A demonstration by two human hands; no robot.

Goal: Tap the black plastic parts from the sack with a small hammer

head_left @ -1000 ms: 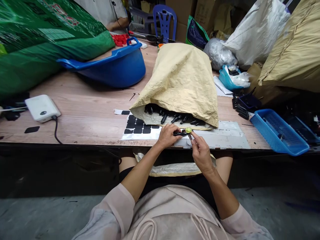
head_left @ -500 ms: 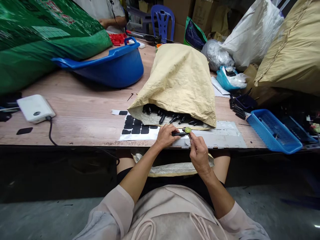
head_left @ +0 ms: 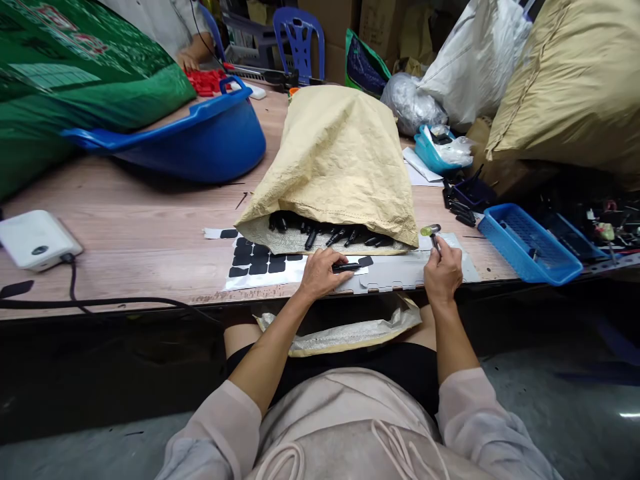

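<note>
My left hand (head_left: 320, 272) pinches a slim black pen-like piece (head_left: 347, 267) near the table's front edge. A small hammer (head_left: 431, 230) with a yellow-green face is gripped in my right hand (head_left: 443, 267), its head raised to the right, apart from the black piece. Just behind the hands lies a tan woven sack (head_left: 345, 153), its mouth facing me, with several similar black pieces (head_left: 336, 235) inside. Rounded black patches (head_left: 257, 257) on a white sheet lie to the left of my left hand. A single black patch (head_left: 366, 261) lies beyond the held piece's tip.
A blue basin (head_left: 215, 150) and a green sack (head_left: 100, 87) stand at the left, near a white box with a cable (head_left: 37, 239). On the right is a blue basket (head_left: 530, 247). An open sack (head_left: 345, 339) lies across my lap. Another person's hand (head_left: 189, 60) is at the far left.
My right hand has moved to the right with the hammer, away from the black piece. My left hand still holds the piece. The whole view has shifted slightly.
</note>
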